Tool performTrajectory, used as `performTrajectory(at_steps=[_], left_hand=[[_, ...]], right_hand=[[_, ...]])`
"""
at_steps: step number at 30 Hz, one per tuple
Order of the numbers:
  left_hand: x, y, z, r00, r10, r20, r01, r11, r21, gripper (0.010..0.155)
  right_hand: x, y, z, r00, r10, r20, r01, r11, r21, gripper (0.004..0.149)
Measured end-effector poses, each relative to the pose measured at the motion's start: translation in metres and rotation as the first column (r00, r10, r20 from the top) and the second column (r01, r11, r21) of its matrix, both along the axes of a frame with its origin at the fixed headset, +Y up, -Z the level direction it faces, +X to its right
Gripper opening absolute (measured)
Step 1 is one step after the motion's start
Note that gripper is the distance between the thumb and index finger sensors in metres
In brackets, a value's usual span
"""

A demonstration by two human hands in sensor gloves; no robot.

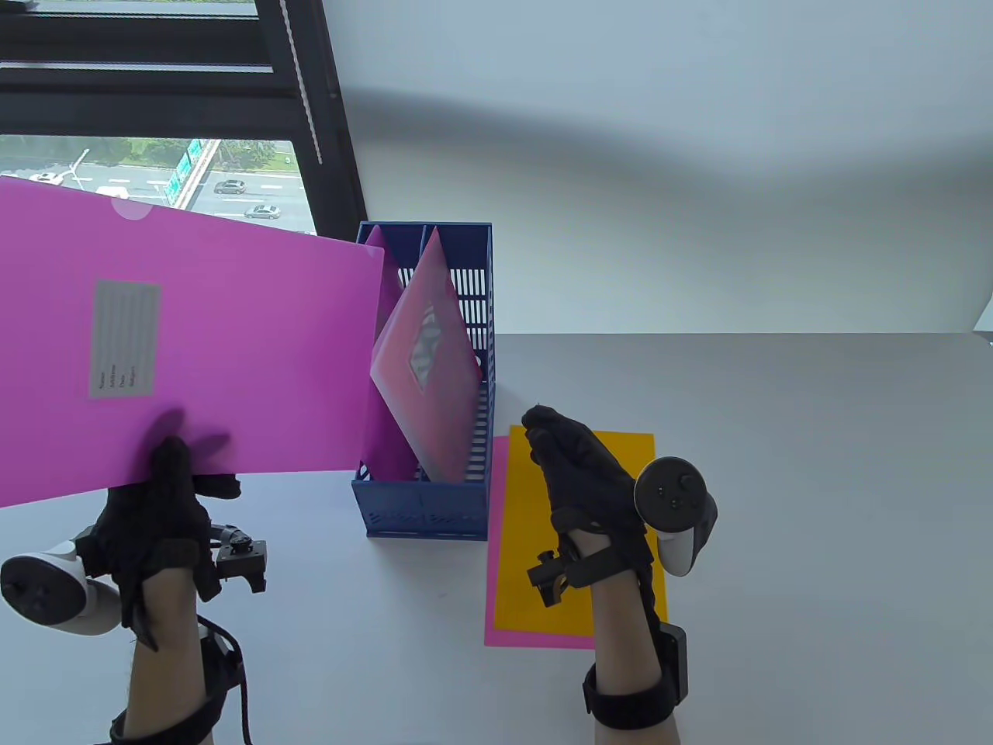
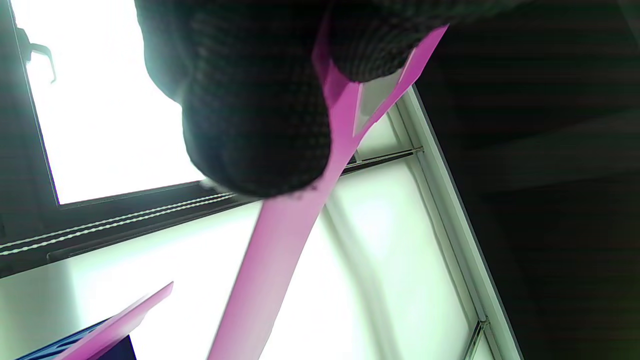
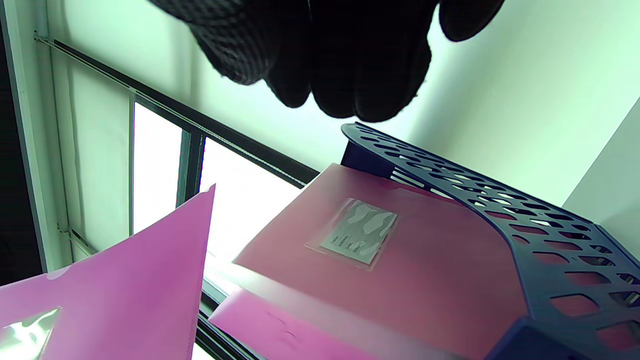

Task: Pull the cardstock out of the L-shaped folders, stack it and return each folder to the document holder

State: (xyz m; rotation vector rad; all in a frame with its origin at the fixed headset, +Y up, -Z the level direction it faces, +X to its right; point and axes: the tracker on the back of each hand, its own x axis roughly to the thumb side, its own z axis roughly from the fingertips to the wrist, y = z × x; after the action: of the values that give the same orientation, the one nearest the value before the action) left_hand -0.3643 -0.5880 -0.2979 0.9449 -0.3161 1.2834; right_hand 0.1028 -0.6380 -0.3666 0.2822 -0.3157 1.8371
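My left hand (image 1: 167, 497) grips the bottom edge of a magenta L-shaped folder (image 1: 194, 341) with a grey label, held up left of the blue document holder (image 1: 423, 512). In the left wrist view the fingers (image 2: 255, 110) pinch that folder's (image 2: 270, 260) edge. A pink folder (image 1: 423, 365) leans inside the holder; it shows in the right wrist view as the pink folder (image 3: 400, 270) against the holder's wall (image 3: 550, 240). My right hand (image 1: 574, 466) lies open, fingers straight, on the yellow cardstock (image 1: 535, 574), which lies on pink cardstock (image 1: 496, 504).
The holder stands at the grey table's (image 1: 814, 504) middle, near the far edge. Behind are a white wall (image 1: 659, 155) and a dark-framed window (image 1: 310, 116). Another magenta sheet (image 1: 384, 434) stands in the holder's left slot.
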Motion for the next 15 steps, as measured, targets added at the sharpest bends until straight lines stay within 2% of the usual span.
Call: performTrajectory(at_steps=[5,9,15], left_hand=[[0.004,-0.003,-0.003,0.998,-0.044,-0.043,0.044,0.999,0.003,0.049],[0.015,-0.008,-0.013,0.989,-0.146,-0.036,0.143,0.987,-0.074,0.051],[0.046,-0.030,-0.039,0.948,-0.307,0.086,0.319,0.925,-0.207,0.054]], right_hand=[[-0.001,-0.001,0.000,1.000,-0.003,-0.006,0.003,1.000,-0.007,0.042],[-0.001,-0.001,-0.001,1.000,-0.004,-0.008,0.004,1.000,-0.011,0.042],[-0.007,-0.004,-0.003,1.000,0.005,-0.029,-0.006,1.000,-0.028,0.043]])
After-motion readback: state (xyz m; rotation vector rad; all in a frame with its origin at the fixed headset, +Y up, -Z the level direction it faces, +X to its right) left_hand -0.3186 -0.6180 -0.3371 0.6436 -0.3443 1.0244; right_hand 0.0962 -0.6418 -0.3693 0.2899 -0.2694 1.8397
